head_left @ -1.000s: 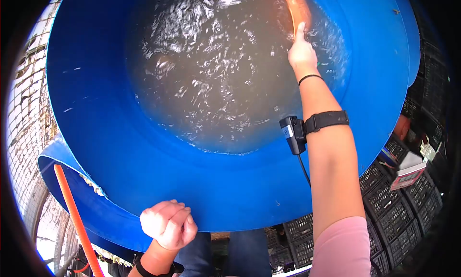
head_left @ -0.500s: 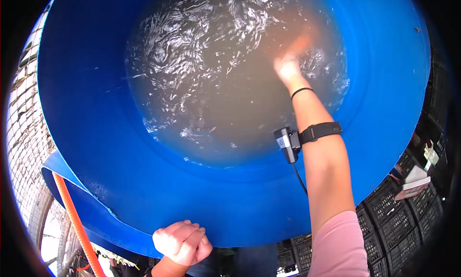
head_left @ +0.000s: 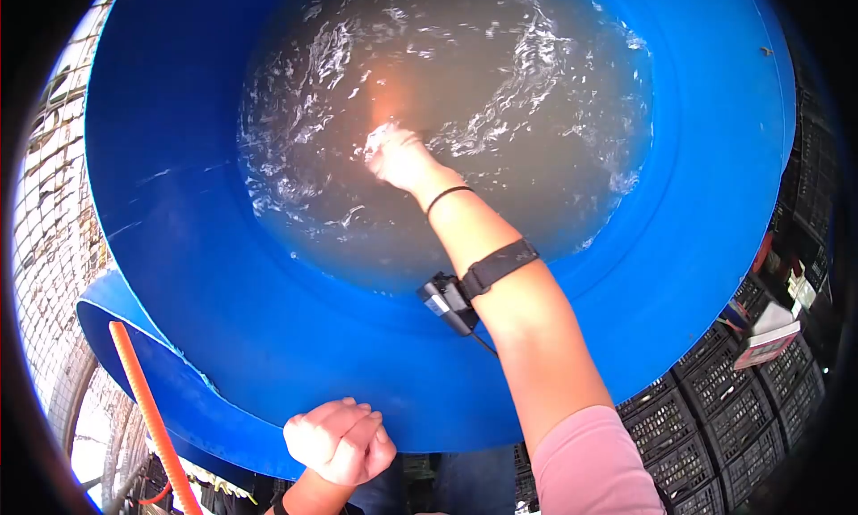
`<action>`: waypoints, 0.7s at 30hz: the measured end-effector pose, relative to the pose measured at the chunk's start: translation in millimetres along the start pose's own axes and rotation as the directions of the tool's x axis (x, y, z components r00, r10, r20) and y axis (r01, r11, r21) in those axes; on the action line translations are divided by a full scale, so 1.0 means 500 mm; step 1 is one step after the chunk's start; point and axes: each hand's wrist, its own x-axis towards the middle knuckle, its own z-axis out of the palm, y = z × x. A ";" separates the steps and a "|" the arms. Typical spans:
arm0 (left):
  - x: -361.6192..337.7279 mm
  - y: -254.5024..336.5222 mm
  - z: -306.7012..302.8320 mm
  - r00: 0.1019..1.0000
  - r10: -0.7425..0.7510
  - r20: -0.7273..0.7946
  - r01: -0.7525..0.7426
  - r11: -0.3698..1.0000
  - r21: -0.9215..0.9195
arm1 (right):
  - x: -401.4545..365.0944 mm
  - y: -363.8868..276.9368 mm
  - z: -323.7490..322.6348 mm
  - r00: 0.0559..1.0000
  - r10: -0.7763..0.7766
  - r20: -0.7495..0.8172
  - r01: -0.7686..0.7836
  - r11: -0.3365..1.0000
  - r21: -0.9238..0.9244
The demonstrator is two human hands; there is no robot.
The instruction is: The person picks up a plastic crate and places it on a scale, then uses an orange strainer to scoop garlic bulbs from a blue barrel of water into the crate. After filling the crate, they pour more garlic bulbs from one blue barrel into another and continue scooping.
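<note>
My right hand (head_left: 398, 155) is partly under murky grey-brown water (head_left: 483, 202) in a large round blue tub (head_left: 384, 381). Its fingers are blurred beneath the surface, and whether they hold anything is hidden. Ripples and bright glints surround it. A thin black band (head_left: 449, 198) circles my right wrist. Farther up that forearm, a black strap (head_left: 500, 267) carries a small camera-like device (head_left: 450, 302) with a cable. At the tub's near rim, my left hand (head_left: 341, 441) is closed in a fist, with nothing showing in it.
An orange ribbed hose (head_left: 154, 417) stands at the lower left beside a curled blue sheet (head_left: 134, 336). Wire mesh (head_left: 58, 211) runs along the left. Black plastic crates (head_left: 728, 417) lie at the right, with a white-and-red box (head_left: 769, 343) near them.
My right hand has swept left through the water, and the forearm now slants to the left. Ripples have shifted with it. My left fist stays in nearly the same place.
</note>
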 end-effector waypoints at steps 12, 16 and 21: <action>0.003 0.017 0.006 0.995 0.009 -0.102 -0.007 1.000 0.018 | -0.234 -0.052 -0.112 0.998 0.053 -0.016 -0.005 0.381 0.924; 0.003 0.009 0.005 0.992 0.035 -0.119 -0.029 0.998 0.049 | -0.264 -0.051 -0.134 0.998 0.055 -0.040 0.019 0.348 0.937; 0.005 0.011 0.006 0.992 0.038 -0.117 -0.032 0.998 0.052 | -0.272 -0.028 -0.127 0.981 0.120 -0.150 0.079 0.457 0.886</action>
